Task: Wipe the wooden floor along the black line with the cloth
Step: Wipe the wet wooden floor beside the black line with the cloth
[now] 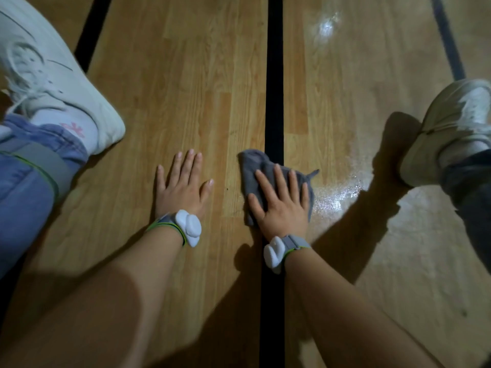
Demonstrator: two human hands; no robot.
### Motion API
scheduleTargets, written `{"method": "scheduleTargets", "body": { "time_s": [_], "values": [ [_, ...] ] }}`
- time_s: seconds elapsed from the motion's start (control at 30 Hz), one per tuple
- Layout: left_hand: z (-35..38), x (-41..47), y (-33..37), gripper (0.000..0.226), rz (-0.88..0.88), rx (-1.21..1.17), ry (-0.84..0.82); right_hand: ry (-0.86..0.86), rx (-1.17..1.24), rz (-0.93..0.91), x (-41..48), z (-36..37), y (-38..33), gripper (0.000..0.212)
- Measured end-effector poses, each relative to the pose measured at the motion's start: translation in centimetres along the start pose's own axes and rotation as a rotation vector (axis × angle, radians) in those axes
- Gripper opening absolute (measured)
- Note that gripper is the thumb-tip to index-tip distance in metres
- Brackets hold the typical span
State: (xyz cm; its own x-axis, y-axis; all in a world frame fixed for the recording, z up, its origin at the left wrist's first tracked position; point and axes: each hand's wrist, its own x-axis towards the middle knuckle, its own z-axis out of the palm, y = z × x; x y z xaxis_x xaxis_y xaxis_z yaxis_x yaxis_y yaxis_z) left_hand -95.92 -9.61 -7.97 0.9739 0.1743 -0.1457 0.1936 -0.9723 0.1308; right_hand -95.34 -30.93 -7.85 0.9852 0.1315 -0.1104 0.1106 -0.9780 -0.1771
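Head view: right hand flat, fingers straight, pressing grey cloth onto black line of wooden floor. Left hand flat on floor, fingers spread, holding nothing.

Risk: crumpled cloth may bunch or drift off line; glossy wet patch beside it is slippery.

Cloth soft, wrinkled; floor smooth, grained planks.

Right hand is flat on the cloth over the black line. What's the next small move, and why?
Probably slide the cloth forward along the black line, away from the body. The right hand presses it flat across the line, the stretch ahead lies uncovered, and the left hand rests flat on the floor beside it as a brace.
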Motion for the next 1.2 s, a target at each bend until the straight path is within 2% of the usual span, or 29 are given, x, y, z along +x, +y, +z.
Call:
{"method": "scheduleTargets", "body": {
  "time_s": [0.2, 0.4, 0.5, 0.63, 0.7, 0.83, 1.0, 1.2],
  "values": [
    [0.0, 0.2, 0.0, 0.064, -0.004, 0.008, -0.023, -0.025, 0.029, 0.350, 0.3, -2.0, 6.8, 0.061],
    [-0.8, 0.8, 0.0, 0.065, -0.012, 0.030, -0.115, -0.108, 0.011, 0.427, 0.4, -2.0, 5.5, 0.061],
    [-1.0, 0.9, -0.1, 0.065, -0.015, 0.018, -0.173, -0.102, -0.002, 0.362, -0.7, -1.2, 2.6, 0.062],
    [-1.2, 1.1, 0.0, 0.065, -0.022, 0.009, -0.224, -0.110, 0.009, 0.105, -3.5, 0.3, -2.6, 0.067],
    [-1.2, 1.1, 0.1, 0.065, -0.024, 0.016, -0.208, -0.097, 0.010, 0.049, -4.3, 0.8, -3.7, 0.068],
    [-1.2, 0.8, 0.1, 0.065, -0.033, -0.007, -0.202, -0.198, -0.001, 0.022, -4.3, 0.6, -3.2, 0.073],
    [-2.0, 1.1, 0.2, 0.066, -0.009, -0.050, -0.249, -0.210, 0.005, 0.045, -3.9, 0.4, -3.2, 0.070],
    [-1.9, -1.2, -0.3, 0.064, 0.032, -0.053, -0.103, -0.184, 0.010, 0.037, -4.0, 0.1, -3.1, 0.068]
  ]
}}
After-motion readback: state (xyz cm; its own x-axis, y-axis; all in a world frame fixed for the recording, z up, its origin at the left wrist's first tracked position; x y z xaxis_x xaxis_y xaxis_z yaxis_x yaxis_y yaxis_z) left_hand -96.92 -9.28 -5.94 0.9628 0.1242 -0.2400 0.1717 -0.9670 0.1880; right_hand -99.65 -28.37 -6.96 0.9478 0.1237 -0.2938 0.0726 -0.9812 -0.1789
